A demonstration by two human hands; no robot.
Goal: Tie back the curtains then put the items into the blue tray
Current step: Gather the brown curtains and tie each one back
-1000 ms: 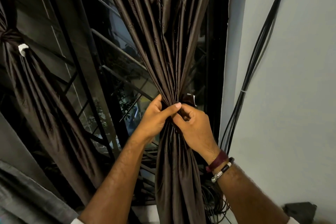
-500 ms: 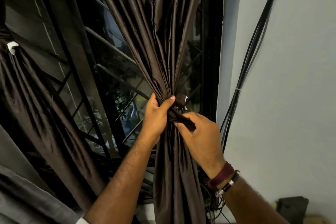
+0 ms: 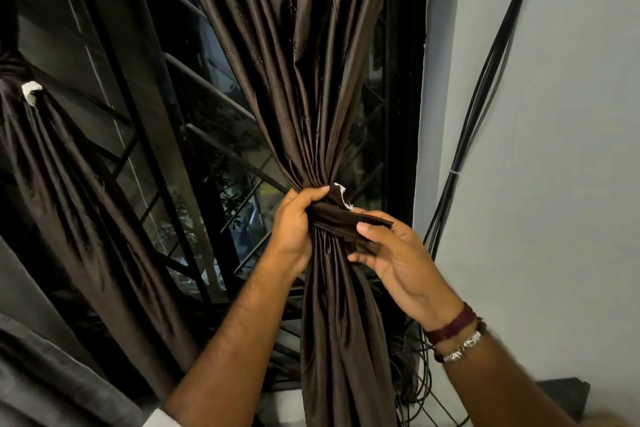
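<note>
tying back the right curtain [image 3: 311, 87]
my left hand [image 3: 294, 225] grips the gathered fabric; my right hand [image 3: 398, 256] pinches the tieback strip [image 3: 346, 218]

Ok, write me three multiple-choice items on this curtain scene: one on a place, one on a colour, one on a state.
1. Where do the black cables run?
A. along the wall right of the window
B. across the window glass
C. over the left curtain

2. What colour is the gathered curtain?
A. white
B. dark brown
C. blue

3. What is the left hand doing?
A. hanging idle
B. pointing at the wall
C. gripping the bunched curtain

Answers: 1 A, they follow the grey wall. 2 B, the satin is dark brown. 3 C, its fingers wrap the gather.
</note>
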